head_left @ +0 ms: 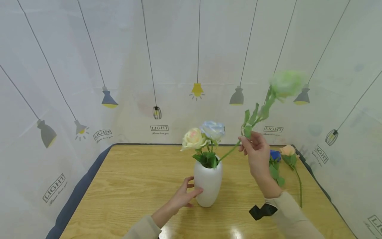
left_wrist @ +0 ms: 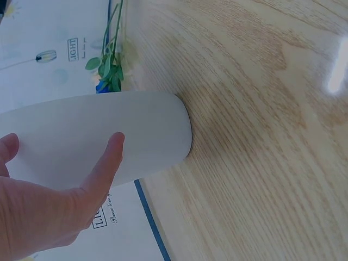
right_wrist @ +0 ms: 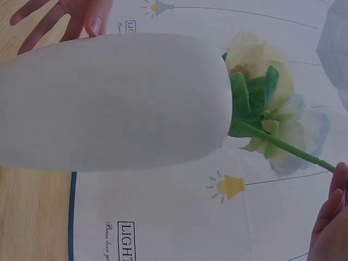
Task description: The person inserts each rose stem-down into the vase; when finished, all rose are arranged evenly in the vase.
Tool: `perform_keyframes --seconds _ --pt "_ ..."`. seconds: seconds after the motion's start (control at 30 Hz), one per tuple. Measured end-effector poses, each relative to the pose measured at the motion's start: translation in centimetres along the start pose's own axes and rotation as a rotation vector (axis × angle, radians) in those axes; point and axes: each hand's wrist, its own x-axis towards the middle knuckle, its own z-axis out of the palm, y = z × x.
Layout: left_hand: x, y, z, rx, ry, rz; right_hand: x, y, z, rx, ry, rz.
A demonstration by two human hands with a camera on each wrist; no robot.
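A white vase (head_left: 208,186) stands upright on the wooden table. In its mouth are a cream rose with a pinkish middle (head_left: 194,139) and a pale blue rose (head_left: 213,129). My right hand (head_left: 257,154) pinches the stem of a blurred pale green rose (head_left: 286,84), which leans up to the right. The lower end of that green stem (right_wrist: 288,148) passes into the vase's mouth and is hidden there. At the vase's left side is my left hand (head_left: 182,196); its thumb (left_wrist: 111,157) touches the wall, while the other fingers are spread, not wrapped round it.
A blue rose (head_left: 275,155) and a peach rose (head_left: 288,150) lie on the right part of the table (head_left: 134,179), beyond my right forearm. Behind the table's dark edge hangs a white cloth (head_left: 173,66) printed with lamps.
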Motion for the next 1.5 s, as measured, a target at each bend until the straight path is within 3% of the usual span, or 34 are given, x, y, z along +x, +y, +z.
perform_keyframes --seconds 0.17,0.47,0.67,0.83,1.13,1.3,1.5 --pt "0.0 0.1 0.0 -0.008 -0.008 -0.006 -1.0 1.0 1.2 -0.145 -0.041 0.037" --pt "-0.1 0.2 -0.1 -0.015 -0.015 0.004 -2.5 2.9 2.0 -0.318 -0.109 0.118" --pt "-0.1 0.2 -0.1 -0.016 -0.019 0.003 -3.9 4.1 2.1 -0.473 -0.142 0.066" --pt "-0.1 0.1 -0.1 -0.020 -0.022 0.000 -4.7 4.7 2.0 -0.520 -0.168 0.005" --pt "-0.1 0.2 -0.1 -0.015 -0.014 -0.002 -4.7 4.7 1.5 -0.588 -0.180 0.037" --pt "-0.1 0.2 -0.1 -0.009 -0.007 0.000 -4.2 4.6 0.9 -0.619 -0.155 0.028" --pt "-0.1 0.3 0.0 -0.009 -0.010 0.000 -2.9 3.7 0.3 -0.535 0.012 0.067"
